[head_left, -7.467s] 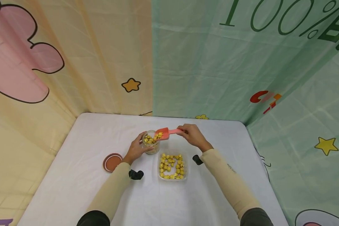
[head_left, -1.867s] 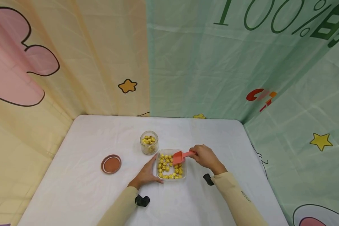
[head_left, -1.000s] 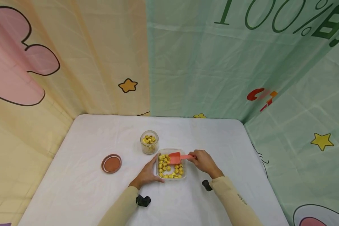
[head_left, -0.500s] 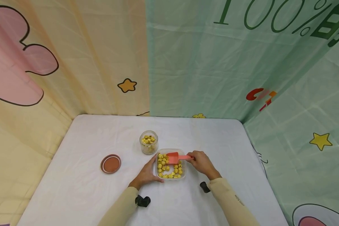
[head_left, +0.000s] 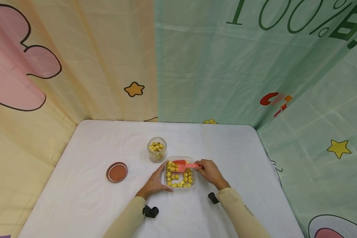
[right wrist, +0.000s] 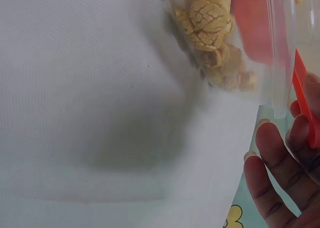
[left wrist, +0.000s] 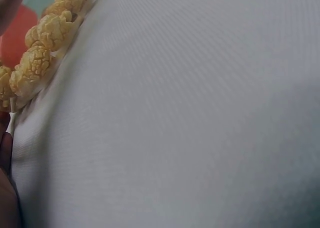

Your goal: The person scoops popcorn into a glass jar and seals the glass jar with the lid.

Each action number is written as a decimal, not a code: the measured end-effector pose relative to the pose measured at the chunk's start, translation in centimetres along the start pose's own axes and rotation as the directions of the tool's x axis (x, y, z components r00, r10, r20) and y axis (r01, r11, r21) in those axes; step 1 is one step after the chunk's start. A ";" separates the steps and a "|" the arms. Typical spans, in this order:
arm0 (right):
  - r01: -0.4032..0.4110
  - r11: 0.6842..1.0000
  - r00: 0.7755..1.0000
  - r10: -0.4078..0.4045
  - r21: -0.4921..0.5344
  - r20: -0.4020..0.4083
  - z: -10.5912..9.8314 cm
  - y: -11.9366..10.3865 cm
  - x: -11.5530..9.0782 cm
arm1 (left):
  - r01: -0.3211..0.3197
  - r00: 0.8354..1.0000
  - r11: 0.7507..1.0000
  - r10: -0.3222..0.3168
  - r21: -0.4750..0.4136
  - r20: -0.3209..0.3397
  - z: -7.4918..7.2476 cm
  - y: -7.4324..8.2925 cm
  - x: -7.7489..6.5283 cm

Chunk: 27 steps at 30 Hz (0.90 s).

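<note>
Near the middle of the white-covered table sits a clear plastic tub, part filled with caramel-coloured popcorn balls. A coral-red scoop reaches into it over the right wall, its blade among the pieces in the far half and its tip pointing left. The right hand lies just outside that wall, pinching the end of the handle between thumb and forefinger; the right wrist view shows other fingers apart from the handle. The left hand is at the tub's left side, gripping the near-left corner with the thumb along the near wall and the fingers along the left one.

The scoop looks like light, stiff plastic, smooth enough to turn in a loose pinch; its handle is the place to hold, and the blade is best kept level under a load. The tub also seems light and a little flexible, likely to slide if pushed, so a hold low on its walls suits it. The popcorn would be very light, brittle and quick to roll.

Beyond the left hand, just off the tub's far-left corner, stands a glass jar part filled with popcorn; a reddish-brown lid lies farther left.
</note>
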State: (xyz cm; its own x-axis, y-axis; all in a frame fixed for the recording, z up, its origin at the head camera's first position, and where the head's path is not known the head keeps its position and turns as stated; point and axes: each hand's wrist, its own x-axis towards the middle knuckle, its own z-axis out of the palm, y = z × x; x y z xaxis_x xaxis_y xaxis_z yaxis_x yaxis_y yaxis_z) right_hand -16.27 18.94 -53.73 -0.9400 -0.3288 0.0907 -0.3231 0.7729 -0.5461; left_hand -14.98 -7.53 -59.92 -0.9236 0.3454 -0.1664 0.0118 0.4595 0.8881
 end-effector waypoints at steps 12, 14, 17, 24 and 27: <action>0.064 0.994 0.995 -0.058 0.083 -0.080 1.4 0.8 -0.3 | -0.010 1.000 1.000 0.010 -0.002 0.002 0.1 -0.1 -0.2; 0.066 0.993 0.994 -0.058 0.095 -0.089 1.6 1.0 -0.4 | -0.007 1.000 1.000 0.007 0.003 0.003 0.1 0.0 -0.2; 0.059 0.991 0.994 -0.047 0.122 -0.101 1.8 1.2 -0.5 | 0.005 1.000 1.000 -0.005 0.010 0.006 0.1 0.0 -0.2; 0.022 0.982 0.994 -0.001 0.189 -0.112 2.1 1.4 -0.6 | -0.008 1.000 1.000 0.008 0.003 0.005 0.2 0.1 -0.1; 0.014 0.977 0.993 0.011 0.215 -0.115 2.3 1.5 -0.6 | -0.003 1.000 1.000 0.003 0.005 0.003 0.1 0.0 -0.1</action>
State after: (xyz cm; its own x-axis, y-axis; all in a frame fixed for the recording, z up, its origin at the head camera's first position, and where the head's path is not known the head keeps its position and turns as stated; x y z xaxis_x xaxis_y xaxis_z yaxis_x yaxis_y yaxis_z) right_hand -15.92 19.08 -56.50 -0.9498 -0.2559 0.1799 -0.3053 0.6336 -0.7109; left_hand -14.85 -7.44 -59.93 -0.9225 0.3488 -0.1651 0.0162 0.4624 0.8865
